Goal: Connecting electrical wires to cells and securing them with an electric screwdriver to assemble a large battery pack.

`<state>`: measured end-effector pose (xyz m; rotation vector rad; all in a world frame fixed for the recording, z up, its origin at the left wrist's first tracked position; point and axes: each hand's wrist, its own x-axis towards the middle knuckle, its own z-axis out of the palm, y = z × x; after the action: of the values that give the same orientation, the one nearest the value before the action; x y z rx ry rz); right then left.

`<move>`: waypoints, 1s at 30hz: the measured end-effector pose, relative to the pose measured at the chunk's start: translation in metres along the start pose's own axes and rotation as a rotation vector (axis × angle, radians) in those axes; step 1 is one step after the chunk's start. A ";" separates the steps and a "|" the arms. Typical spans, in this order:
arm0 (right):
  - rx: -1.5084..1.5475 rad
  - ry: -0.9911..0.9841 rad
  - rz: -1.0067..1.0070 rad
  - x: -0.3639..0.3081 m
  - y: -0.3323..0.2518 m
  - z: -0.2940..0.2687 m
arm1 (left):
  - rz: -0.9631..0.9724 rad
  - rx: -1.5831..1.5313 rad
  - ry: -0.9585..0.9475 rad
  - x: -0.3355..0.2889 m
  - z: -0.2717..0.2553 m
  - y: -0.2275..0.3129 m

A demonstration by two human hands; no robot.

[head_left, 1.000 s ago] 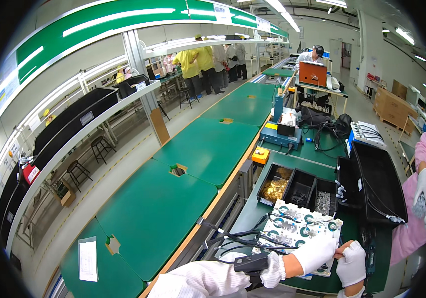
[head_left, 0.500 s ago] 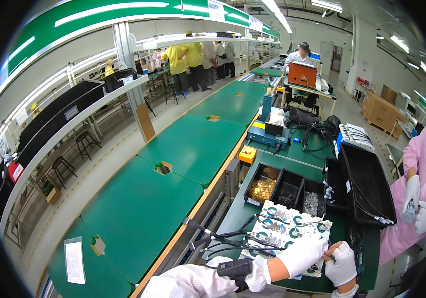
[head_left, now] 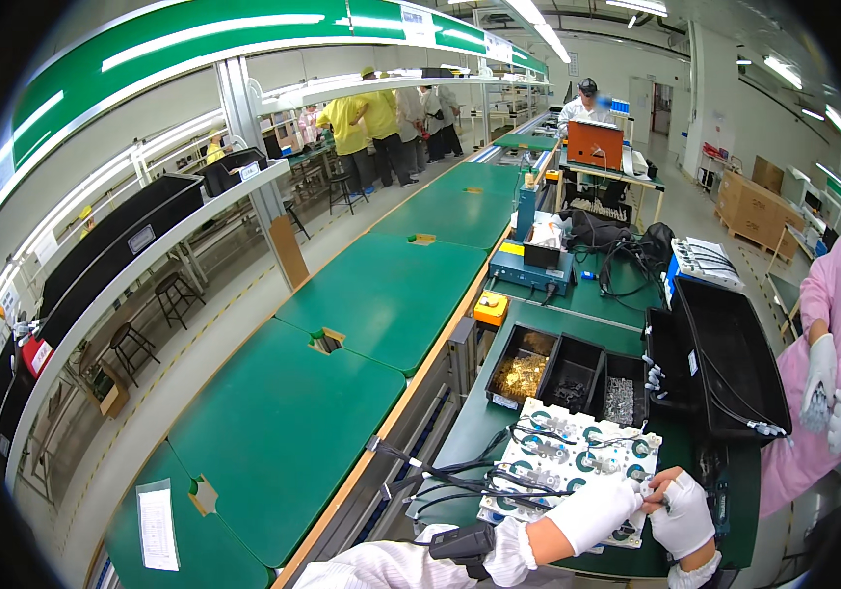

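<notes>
Green benches surround two gloved hands, left hand (head_left: pixel 592 510) and right hand (head_left: pixel 683 512), both pinching parts on one white fixture board (head_left: pixel 558 456) beside three black bins (head_left: pixel 570 371).

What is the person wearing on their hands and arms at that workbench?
Both hands wear white fabric gloves: the left hand and the right hand. The left forearm is in a white sleeve with a ribbed cuff and a black device strapped at the wrist. The right wrist also shows a ribbed white cuff.
</notes>
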<state>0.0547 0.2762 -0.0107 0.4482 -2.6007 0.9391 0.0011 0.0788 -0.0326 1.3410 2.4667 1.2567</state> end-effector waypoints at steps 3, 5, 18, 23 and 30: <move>-0.044 -0.039 -0.014 0.004 0.001 0.000 | 0.149 0.069 0.030 -0.003 -0.005 0.001; -0.034 0.011 -0.028 0.000 -0.005 0.001 | 0.066 0.003 -0.037 -0.003 -0.012 0.003; -0.836 -0.184 0.899 -0.075 0.050 0.058 | 0.182 0.301 -0.007 -0.003 0.007 -0.010; -0.747 -0.216 0.888 -0.104 0.087 0.040 | 0.180 0.194 0.005 0.006 -0.001 -0.003; 0.862 0.046 1.130 -0.124 0.026 0.002 | 0.132 0.230 0.005 0.004 0.007 -0.009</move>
<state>0.1547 0.3160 -0.0780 -0.9817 -2.1323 2.3397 -0.0039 0.0834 -0.0422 1.5778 2.6310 1.0240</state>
